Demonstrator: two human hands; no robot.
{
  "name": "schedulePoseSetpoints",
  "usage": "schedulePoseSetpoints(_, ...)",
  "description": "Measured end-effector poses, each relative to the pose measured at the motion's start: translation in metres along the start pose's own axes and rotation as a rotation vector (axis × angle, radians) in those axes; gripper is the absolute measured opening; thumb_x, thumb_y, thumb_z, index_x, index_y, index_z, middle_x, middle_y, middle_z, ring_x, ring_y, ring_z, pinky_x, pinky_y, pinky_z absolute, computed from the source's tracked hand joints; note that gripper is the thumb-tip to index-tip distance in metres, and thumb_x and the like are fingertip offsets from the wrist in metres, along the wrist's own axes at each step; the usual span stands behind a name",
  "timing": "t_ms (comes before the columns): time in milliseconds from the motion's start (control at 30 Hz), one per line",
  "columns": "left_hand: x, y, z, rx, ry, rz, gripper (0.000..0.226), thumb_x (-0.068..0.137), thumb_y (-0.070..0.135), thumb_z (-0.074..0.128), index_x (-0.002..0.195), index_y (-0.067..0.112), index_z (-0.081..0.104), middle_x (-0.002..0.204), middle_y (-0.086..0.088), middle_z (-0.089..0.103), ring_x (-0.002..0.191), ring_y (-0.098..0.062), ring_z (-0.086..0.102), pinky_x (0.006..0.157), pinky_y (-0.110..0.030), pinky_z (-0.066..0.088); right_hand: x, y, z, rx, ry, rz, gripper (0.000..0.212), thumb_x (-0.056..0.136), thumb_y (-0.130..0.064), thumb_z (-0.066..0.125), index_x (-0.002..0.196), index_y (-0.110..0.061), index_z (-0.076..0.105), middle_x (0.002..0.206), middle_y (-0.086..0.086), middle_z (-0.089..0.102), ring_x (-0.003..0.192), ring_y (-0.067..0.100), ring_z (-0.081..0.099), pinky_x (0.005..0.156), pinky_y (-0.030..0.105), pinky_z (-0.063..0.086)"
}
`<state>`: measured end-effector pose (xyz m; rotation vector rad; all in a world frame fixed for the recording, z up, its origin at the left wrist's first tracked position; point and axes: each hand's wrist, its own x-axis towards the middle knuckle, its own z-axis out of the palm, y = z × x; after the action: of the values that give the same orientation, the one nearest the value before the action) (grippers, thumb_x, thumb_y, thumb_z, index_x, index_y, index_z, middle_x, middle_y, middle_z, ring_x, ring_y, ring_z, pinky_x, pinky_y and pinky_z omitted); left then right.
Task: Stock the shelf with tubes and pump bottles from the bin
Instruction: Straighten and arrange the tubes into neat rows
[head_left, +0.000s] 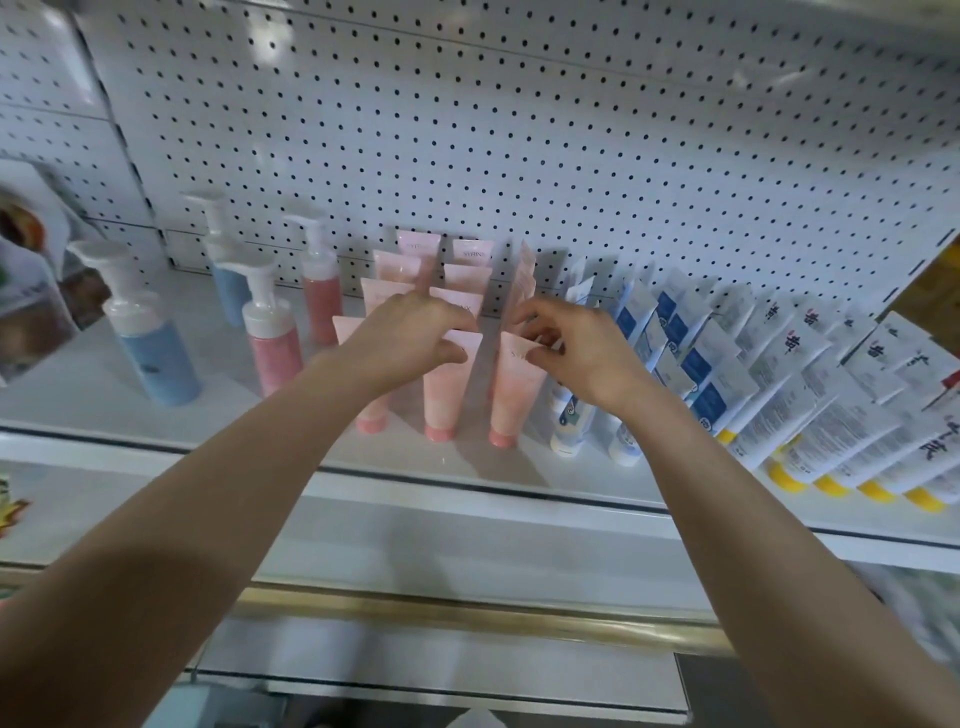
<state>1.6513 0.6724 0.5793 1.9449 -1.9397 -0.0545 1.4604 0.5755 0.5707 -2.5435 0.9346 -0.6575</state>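
Note:
Pink tubes stand cap-down in rows on the white shelf (156, 410). My left hand (410, 338) pinches the top of the front pink tube in the middle row (444, 395). My right hand (576, 353) pinches the top of the front pink tube in the right row (511, 400). Left of the tubes stand pump bottles: a blue one (150, 343), a pink one (272, 343), and one more of each colour behind. White and blue tubes (631, 332) stand to the right of the pink ones. The bin is out of view.
White tubes with yellow caps (831, 441) fill the shelf's right end. A white pegboard (519, 130) backs the shelf. Packaged goods (26, 291) sit at the far left. Lower shelf edges (467, 618) run below my arms.

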Motion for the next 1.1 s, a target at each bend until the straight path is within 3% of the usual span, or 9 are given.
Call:
schedulePoseSetpoints(233, 0.003, -0.009, 0.000, -0.002, -0.005, 0.041, 0.016, 0.088, 0.032, 0.064, 0.101, 0.027, 0.070, 0.086, 0.006, 0.065, 0.055, 0.002, 0.043, 0.072, -0.029, 0.044, 0.004, 0.006, -0.004, 0.081, -0.058, 0.024, 0.029, 0.084, -0.008, 0.070, 0.107, -0.024, 0.068, 0.099, -0.006, 0.072, 0.091, 0.011, 0.066, 0.078, 0.015, 0.046)
schedulePoseSetpoints(300, 0.006, -0.013, 0.000, -0.013, 0.048, 0.085, 0.015, 0.089, 0.033, 0.063, 0.099, 0.027, 0.073, 0.090, 0.009, 0.070, 0.072, -0.007, 0.057, 0.072, -0.028, 0.042, 0.006, 0.005, -0.011, 0.143, -0.024, 0.035, 0.023, 0.087, -0.013, 0.070, 0.106, -0.025, 0.069, 0.095, -0.009, 0.072, 0.086, 0.009, 0.065, 0.073, 0.013, 0.047)
schedulePoseSetpoints(400, 0.015, -0.019, -0.003, -0.011, 0.155, 0.110, 0.014, 0.090, 0.024, 0.064, 0.100, 0.023, 0.074, 0.097, 0.006, 0.071, 0.091, -0.017, 0.061, 0.069, -0.023, 0.033, 0.012, 0.008, -0.023, 0.142, 0.070, 0.081, 0.022, 0.091, -0.010, 0.063, 0.106, -0.024, 0.070, 0.096, -0.008, 0.072, 0.084, 0.006, 0.063, 0.074, 0.007, 0.045)
schedulePoseSetpoints(600, 0.036, -0.028, -0.008, 0.026, 0.198, 0.115, 0.025, 0.088, 0.016, 0.067, 0.112, 0.020, 0.070, 0.118, 0.003, 0.066, 0.107, -0.021, 0.059, 0.078, -0.025, 0.036, 0.029, 0.009, -0.030, 0.001, 0.071, 0.155, 0.021, 0.091, -0.010, 0.061, 0.106, -0.020, 0.072, 0.098, -0.006, 0.072, 0.086, 0.006, 0.063, 0.085, 0.019, 0.049)
schedulePoseSetpoints(800, 0.057, -0.034, 0.000, 0.055, 0.111, 0.100, 0.029, 0.089, 0.016, 0.066, 0.118, 0.021, 0.067, 0.121, 0.001, 0.065, 0.113, -0.024, 0.057, 0.088, -0.031, 0.043, 0.047, 0.001, -0.011, -0.054, 0.015, 0.221, 0.020, 0.090, -0.031, 0.067, 0.109, -0.025, 0.069, 0.092, -0.009, 0.066, 0.091, 0.012, 0.063, 0.087, 0.026, 0.050)
schedulePoseSetpoints(900, 0.065, -0.035, 0.002, 0.085, 0.062, 0.060, 0.031, 0.090, 0.017, 0.064, 0.121, 0.024, 0.066, 0.121, 0.003, 0.066, 0.113, -0.023, 0.057, 0.093, -0.035, 0.044, 0.052, 0.001, -0.007, -0.061, -0.016, 0.214, 0.023, 0.087, -0.025, 0.069, 0.111, -0.025, 0.068, 0.088, -0.009, 0.064, 0.088, 0.012, 0.063, 0.087, 0.027, 0.052)
schedulePoseSetpoints(1100, 0.069, -0.044, 0.004, 0.078, 0.056, 0.039, 0.028, 0.090, 0.013, 0.063, 0.113, 0.026, 0.070, 0.109, 0.000, 0.071, 0.105, -0.024, 0.061, 0.088, -0.038, 0.050, 0.057, 0.004, -0.011, -0.027, -0.051, 0.205, 0.036, 0.087, -0.001, 0.061, 0.117, -0.021, 0.066, 0.100, 0.000, 0.068, 0.094, 0.014, 0.064, 0.089, 0.026, 0.052)
